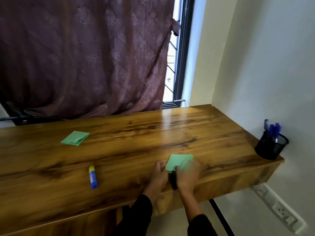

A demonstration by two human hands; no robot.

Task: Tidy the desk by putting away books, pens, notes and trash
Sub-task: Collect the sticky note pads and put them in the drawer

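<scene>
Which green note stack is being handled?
The near-right stack, at the desk's front edge, with both hands on it: left hand, right hand. The far-left stack lies untouched.

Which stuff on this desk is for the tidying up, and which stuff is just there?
For the tidying:
- green paper notes under both hands
- second stack of green paper notes
- blue glue stick with yellow cap
- black mesh pen holder with blue pens
- left hand, right hand

Just there:
- maroon patterned curtain
- white wall sockets
- wooden desk
</scene>
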